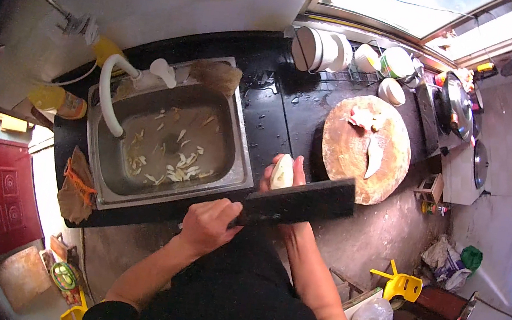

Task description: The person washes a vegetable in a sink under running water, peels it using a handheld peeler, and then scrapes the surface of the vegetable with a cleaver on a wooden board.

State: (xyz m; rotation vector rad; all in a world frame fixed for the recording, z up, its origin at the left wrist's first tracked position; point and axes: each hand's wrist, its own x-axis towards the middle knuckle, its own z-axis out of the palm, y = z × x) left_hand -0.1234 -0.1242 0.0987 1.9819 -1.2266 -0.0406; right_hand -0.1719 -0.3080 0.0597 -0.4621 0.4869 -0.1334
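Note:
My left hand grips the handle of a broad dark cleaver, whose blade reaches to the right across my right forearm. Behind the blade my right hand holds a pale peeled vegetable, its lower end and part of the hand hidden by the cleaver. On the left is a stainless steel sink with pale peelings scattered over its bottom. A round wooden chopping block stands to the right. It carries a piece of raw meat and a white tapered piece of food.
A white faucet arches over the sink. Brown netting rests on its back corner. Bowls and a white container stand in a rack by the window. A lidded pan is at the right. Water drops wet the black countertop.

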